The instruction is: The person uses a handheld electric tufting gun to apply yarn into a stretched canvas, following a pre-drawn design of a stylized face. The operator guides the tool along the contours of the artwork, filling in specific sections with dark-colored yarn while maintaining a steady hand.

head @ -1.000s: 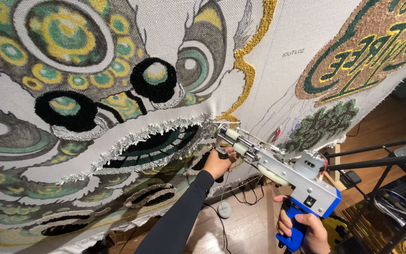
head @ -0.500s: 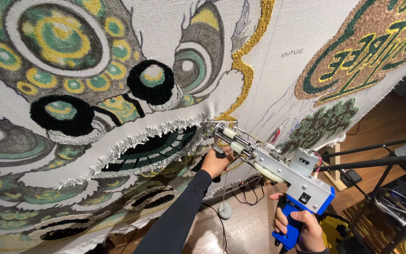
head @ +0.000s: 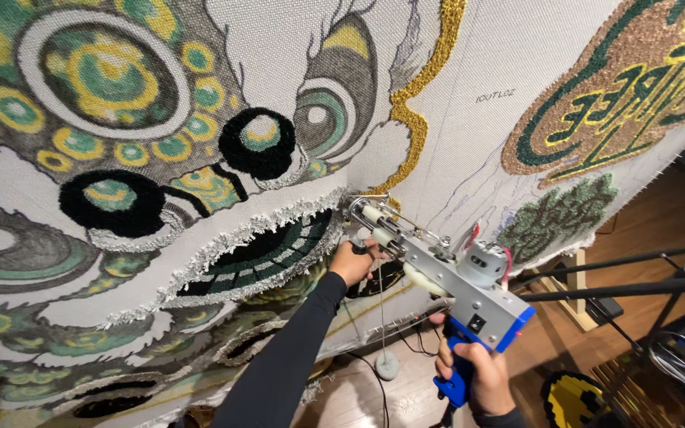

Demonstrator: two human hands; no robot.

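Note:
A large tufting cloth (head: 469, 135) stretched upright fills the view, covered with a tufted lion-face design in green, yellow, black and white. My right hand (head: 473, 372) grips the blue pistol handle of a silver tufting gun (head: 445, 273). The gun's needle end (head: 356, 208) presses against the cloth beside a gold yarn line (head: 418, 119). My left hand (head: 353, 261), in a black sleeve, is closed on the gun's front grip just below the needle. A thin yarn strand runs along the top of the gun.
A second tufted patch in green and gold (head: 620, 87) sits at upper right, a small green tree shape (head: 560, 218) below it. Black metal bars (head: 620, 277) cross at right. Wooden floor, cables and a round grey object (head: 387, 364) lie below the cloth.
The gun and both hands have shifted slightly left and down along the cloth, with the needle staying near the gold line. The grips are unchanged.

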